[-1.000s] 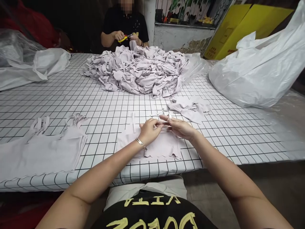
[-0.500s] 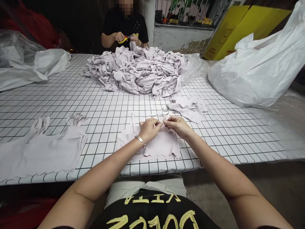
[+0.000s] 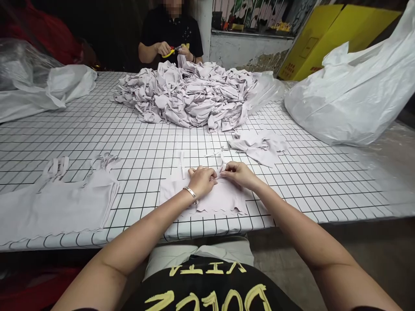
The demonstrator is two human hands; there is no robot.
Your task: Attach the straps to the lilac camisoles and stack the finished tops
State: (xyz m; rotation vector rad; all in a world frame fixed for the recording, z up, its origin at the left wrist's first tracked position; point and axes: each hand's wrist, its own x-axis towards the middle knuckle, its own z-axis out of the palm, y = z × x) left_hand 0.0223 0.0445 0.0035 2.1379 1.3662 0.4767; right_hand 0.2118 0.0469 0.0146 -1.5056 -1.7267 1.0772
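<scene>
A pale pinkish-grey strappy top (image 3: 223, 198) lies flat at the table's front edge, its thin straps pointing away from me. My left hand (image 3: 202, 180), with a silver bracelet at the wrist, rests on its upper edge, fingertips pinched there. Close beside it my right hand (image 3: 237, 173) pinches the base of the right strap (image 3: 223, 161). The left strap (image 3: 182, 164) lies loose on the tablecloth. To the left is a neat stack of matching tops (image 3: 68, 203). A crumpled top (image 3: 257, 146) lies beyond my right hand.
A large heap of the same garments (image 3: 191, 95) fills the far middle. Behind it a co-worker (image 3: 171, 39) holds yellow-handled snips (image 3: 168, 52). A white plastic bag (image 3: 350, 95) stands right, with a yellow carton (image 3: 311, 39) behind. Clear plastic wrapping (image 3: 29, 82) lies far left.
Both hands have come slightly down toward me onto the top's upper edge. The right strap now shows upright beside my right fingers. The stack and heap stay as they were.
</scene>
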